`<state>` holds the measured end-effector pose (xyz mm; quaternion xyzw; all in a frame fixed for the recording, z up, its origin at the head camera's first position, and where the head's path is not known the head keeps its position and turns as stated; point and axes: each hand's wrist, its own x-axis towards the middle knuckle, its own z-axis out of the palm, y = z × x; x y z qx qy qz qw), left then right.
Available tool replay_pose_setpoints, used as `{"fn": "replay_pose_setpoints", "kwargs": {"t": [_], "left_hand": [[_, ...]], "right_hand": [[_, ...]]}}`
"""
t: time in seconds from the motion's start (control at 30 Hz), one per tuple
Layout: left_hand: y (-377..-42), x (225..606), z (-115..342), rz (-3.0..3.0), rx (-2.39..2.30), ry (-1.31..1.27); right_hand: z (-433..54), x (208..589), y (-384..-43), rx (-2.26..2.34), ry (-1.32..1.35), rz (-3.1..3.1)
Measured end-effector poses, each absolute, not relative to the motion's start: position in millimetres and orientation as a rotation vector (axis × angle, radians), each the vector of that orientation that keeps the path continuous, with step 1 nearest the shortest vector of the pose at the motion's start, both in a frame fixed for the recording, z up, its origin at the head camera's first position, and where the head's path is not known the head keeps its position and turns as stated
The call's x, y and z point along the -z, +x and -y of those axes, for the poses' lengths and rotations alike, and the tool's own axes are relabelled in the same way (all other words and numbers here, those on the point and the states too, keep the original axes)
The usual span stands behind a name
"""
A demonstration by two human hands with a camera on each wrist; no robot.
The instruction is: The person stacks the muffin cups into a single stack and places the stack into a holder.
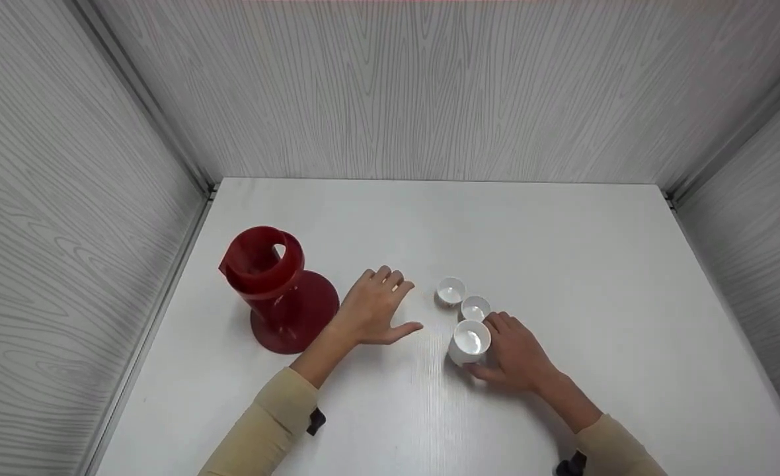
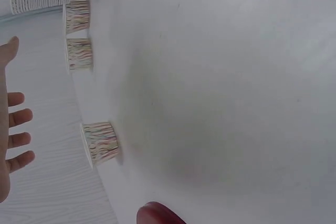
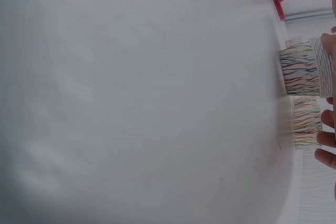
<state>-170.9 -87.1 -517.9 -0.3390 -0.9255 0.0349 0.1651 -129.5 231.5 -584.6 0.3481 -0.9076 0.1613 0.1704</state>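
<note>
Head view, and the red stand is our landmark, sitting on the white surface with the action all off to its right! The right hand is well over to the right of that stand, thumb and fingers curled round a stack of white cups, mouth up; whether the base bears on the surface, I can't tell. A small cup and a second cup stand near it, also well to the stand's right, both upright. Over to the left hand, just right of the stand, between it and those cups: fingers spread, thumb stuck out wide! The left wrist view finds one more, a lone cup, upright, apart from that pair and on the stand's side of them. And in the right wrist view, what a look: wavy coloured lines run round the stack, layered rims showing, the red stand beyond it. Beige sleeves on both arms.
</note>
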Motion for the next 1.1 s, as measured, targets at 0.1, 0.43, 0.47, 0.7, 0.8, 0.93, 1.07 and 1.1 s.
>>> {"fn": "replay_pose_setpoints", "kwargs": {"t": [0.1, 0.43, 0.47, 0.7, 0.8, 0.93, 1.07, 1.1], "left_hand": [[-174.5, 519.6, 92.6, 2.658, -0.123, -0.93], [-184.5, 526.2, 107.3, 2.725, -0.092, -0.818], [-185.3, 526.8, 108.5, 2.733, -0.083, -0.809], [-189.9, 529.1, 114.0, 2.799, -0.093, -0.732], [-192.4, 531.5, 115.5, 2.824, -0.109, -0.69], [-194.9, 535.9, 116.7, 2.857, -0.077, -0.646], [-197.3, 540.2, 118.2, 2.872, -0.1, -0.599], [-198.1, 541.2, 118.6, 2.873, -0.108, -0.586]], "right_hand": [[-232.1, 584.9, -129.4, -0.473, 0.992, 2.578], [-232.5, 587.6, -129.7, -0.452, 1.009, 2.534], [-232.4, 588.0, -129.8, -0.448, 1.013, 2.53], [-233.2, 589.7, -129.9, -0.461, 1.004, 2.549], [-233.0, 589.7, -129.6, -0.457, 0.997, 2.556], [-232.7, 588.8, -129.5, -0.458, 0.995, 2.555], [-232.7, 587.6, -130.3, -0.457, 0.997, 2.557], [-232.8, 587.3, -130.5, -0.456, 0.995, 2.56]]}}
